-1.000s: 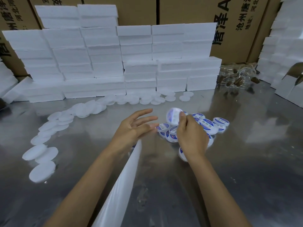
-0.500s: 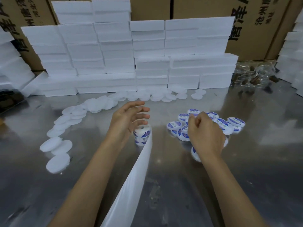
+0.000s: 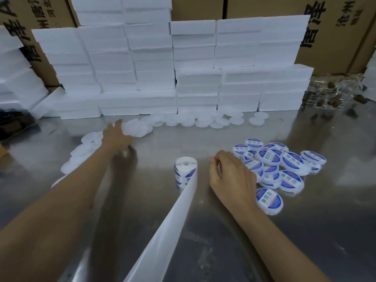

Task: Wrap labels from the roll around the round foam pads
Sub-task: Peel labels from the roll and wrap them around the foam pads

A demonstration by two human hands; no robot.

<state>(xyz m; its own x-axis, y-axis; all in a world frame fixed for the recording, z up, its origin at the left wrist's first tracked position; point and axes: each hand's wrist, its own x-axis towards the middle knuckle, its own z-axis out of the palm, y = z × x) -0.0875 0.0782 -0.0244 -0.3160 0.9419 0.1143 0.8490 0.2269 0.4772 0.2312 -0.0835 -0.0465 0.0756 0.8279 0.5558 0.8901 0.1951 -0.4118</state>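
The label roll (image 3: pixel 185 169) stands on end mid-table, and its white backing strip (image 3: pixel 162 231) trails toward me. My left hand (image 3: pixel 116 137) is stretched out to the far left, fingers touching the heap of plain white round foam pads (image 3: pixel 136 129). My right hand (image 3: pixel 230 178) hovers just right of the roll with curled fingers; nothing is plainly held in it. A pile of several labelled pads (image 3: pixel 284 165) with blue-and-white labels lies right of that hand. More plain pads (image 3: pixel 203 120) line the foot of the foam stacks.
The table (image 3: pixel 305 231) is shiny metal. Stacks of white foam blocks (image 3: pixel 193 78) wall off the back, with cardboard boxes (image 3: pixel 335 27) behind them. Clear plastic packaging with brown pieces (image 3: pixel 333 92) sits at the back right. Further plain pads (image 3: pixel 85 151) curve along the left.
My left hand left the roll and reached far left to the plain pads. My right hand let go of the labelled pad at the pile and shifted toward the roll.
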